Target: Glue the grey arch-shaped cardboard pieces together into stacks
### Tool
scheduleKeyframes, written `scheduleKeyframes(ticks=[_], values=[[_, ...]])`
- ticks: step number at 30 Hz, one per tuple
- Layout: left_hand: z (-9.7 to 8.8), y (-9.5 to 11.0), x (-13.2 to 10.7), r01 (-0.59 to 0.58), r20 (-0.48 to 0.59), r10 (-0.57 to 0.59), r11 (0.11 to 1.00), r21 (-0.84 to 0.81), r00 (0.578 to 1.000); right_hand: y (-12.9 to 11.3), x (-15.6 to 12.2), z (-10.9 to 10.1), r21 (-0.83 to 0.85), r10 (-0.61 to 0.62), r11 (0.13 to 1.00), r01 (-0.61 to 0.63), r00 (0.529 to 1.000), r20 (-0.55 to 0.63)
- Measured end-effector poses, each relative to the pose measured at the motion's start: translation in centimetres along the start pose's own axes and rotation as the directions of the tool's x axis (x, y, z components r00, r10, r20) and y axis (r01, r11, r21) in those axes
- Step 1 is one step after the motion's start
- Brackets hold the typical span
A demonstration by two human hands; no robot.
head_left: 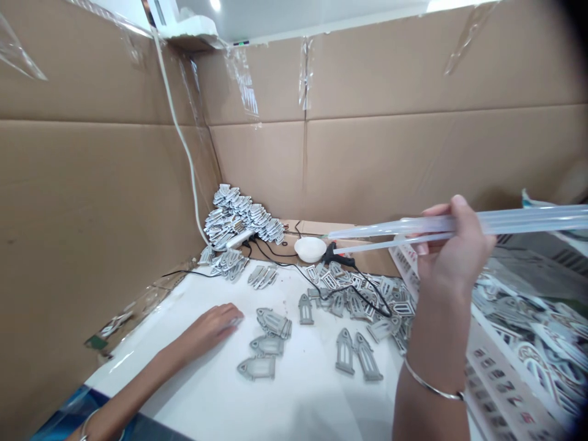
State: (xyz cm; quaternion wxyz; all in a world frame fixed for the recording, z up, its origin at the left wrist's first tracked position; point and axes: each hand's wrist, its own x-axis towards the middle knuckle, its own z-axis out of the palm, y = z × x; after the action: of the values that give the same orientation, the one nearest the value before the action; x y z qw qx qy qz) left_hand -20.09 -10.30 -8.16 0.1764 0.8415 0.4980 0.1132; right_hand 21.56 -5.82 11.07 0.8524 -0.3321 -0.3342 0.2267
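My right hand (454,254), raised at the right, is closed round several long, translucent glue sticks (533,219). They run sideways, and the left end of one lies in line with the black glue gun (339,255) at the back. On the white tabletop (298,398) rests my left hand (215,323), its fingers curled; a small whitish, see-through bit shows at the fingertips, too unclear to name. Just right of that hand are a few grey, pointed-arch window-shaped pieces (257,368). Two more arch pieces (345,351) lie farther right.
Cardboard walls (395,165) enclose the table. Stacked arch pieces (225,220) fill the back left corner, by a white power strip (239,239). A white bowl (310,249) stands beside the glue gun. Black cords (294,264) cross loose pieces. At right is a filled plastic basket (493,373).
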Motion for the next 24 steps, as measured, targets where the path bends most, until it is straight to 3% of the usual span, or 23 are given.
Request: scheduleKeyframes(ticks=[4,7,10,13,16,18,22,23,24], values=[[-1.5,-3.8,-0.9,0.152,-0.125,-0.149,0.988,0.019,0.981,0.0,0.2,-0.2,0.009,-0.010,1.000,0.010,1.000,-0.002],[-3.9,-6.7,-2.6,0.288,-0.271,-0.261,0.955,0.066,0.927,0.1,0.2,-0.1,0.013,-0.013,1.000,0.013,1.000,0.006],[-6.3,-7.8,-4.1,0.374,-0.349,-0.344,0.927,0.017,0.871,0.2,0.1,0.0,-0.013,-0.004,1.000,0.004,1.000,0.016],[-8.4,-7.2,-4.7,0.412,-0.428,-0.396,0.909,-0.058,0.812,0.3,0.0,0.1,-0.027,0.002,1.000,-0.002,1.000,0.013],[-10.5,-5.6,-4.4,0.381,-0.496,-0.351,0.924,-0.042,0.794,0.4,-0.1,0.2,-0.029,0.007,1.000,-0.007,1.000,0.022],[-12.0,-4.2,-3.9,0.349,-0.519,-0.361,0.929,-0.125,0.774,0.5,-0.1,0.3,-0.027,0.005,1.000,-0.004,1.000,0.031],[-14.1,-2.1,-3.0,0.322,-0.578,-0.501,0.863,-0.389,0.644,0.6,-0.2,0.5,-0.007,-0.001,1.000,0.001,1.000,0.024],[-14.0,-2.1,-2.9,0.318,-0.584,-0.508,0.859,-0.402,0.634,0.6,-0.2,0.5,0.000,0.002,1.000,-0.002,1.000,0.018],[-13.7,-2.3,-2.8,0.316,-0.572,-0.492,0.868,-0.383,0.657,0.6,-0.2,0.5,0.005,0.006,1.000,-0.006,1.000,0.012]])
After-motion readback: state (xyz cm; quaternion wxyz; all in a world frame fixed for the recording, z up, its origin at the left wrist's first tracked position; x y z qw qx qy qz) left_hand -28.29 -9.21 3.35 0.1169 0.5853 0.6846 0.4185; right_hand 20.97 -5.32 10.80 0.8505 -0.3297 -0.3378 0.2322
